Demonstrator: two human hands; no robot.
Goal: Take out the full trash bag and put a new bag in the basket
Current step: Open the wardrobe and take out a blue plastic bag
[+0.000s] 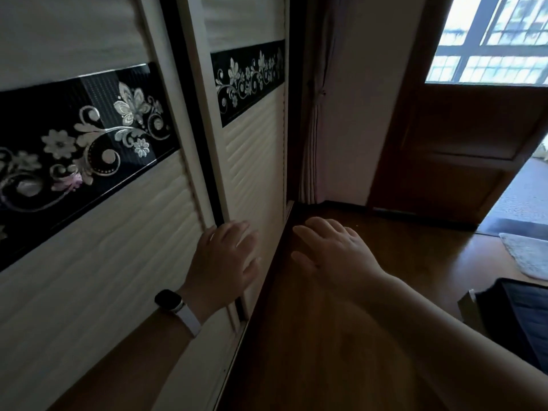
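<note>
Both forearms reach ahead; left hand (225,256) lies flat, fingers apart, on the sliding door (252,161), right hand (332,253) hovers empty. Pinched fingers are the risk. No basket or bag visible.

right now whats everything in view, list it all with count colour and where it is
sliding wardrobe doors: two, cream with black floral bands, left side
curtain: one, pale, gathered in the corner past the doors
wooden door: one, dark brown, glass pane on top, right rear
floor: brown wood, centre and bottom
mat: one, light grey, right edge on the floor
dark object: one, navy or black, lower right, cannot tell what it is
watch: one, black face with white strap, left wrist
left hand: open, flat against the door edge
right hand: open, empty, above the floor
trash bag, basket: none in view
</note>
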